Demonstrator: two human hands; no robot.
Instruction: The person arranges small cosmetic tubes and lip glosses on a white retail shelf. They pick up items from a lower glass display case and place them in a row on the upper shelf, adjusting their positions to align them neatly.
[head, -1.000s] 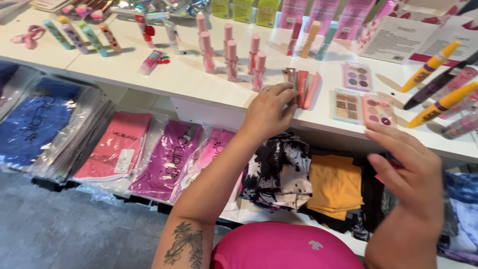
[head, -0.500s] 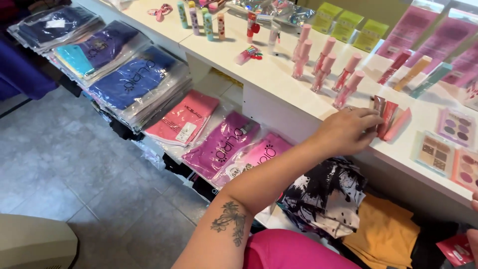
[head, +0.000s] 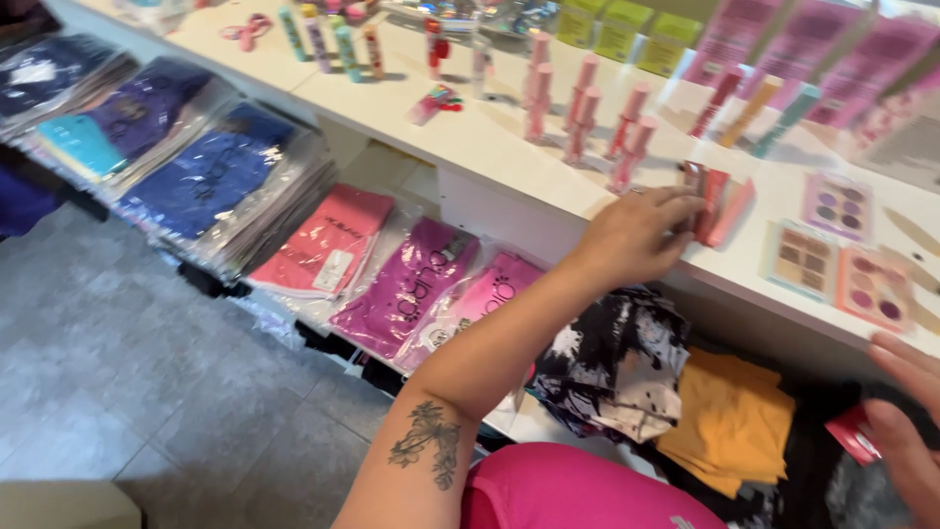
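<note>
Your left hand [head: 632, 235] has its fingers closing on the red tubes [head: 713, 201] at right of centre on the white surface [head: 490, 147]; right hand [head: 906, 431] clamps a red packet [head: 854, 436]. Next, grip firmly before lifting.

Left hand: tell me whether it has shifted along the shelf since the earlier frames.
No. The left hand stays at the coral tubes on the white shelf edge; only the camera has swung.

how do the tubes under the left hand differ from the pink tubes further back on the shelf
The red tubes lie flat near the shelf's front edge, touched by the left hand; the pink tubes stand upright farther back, untouched. The first are red to coral, the second pale pink. Both are slim cosmetic tubes on the white shelf.
</note>
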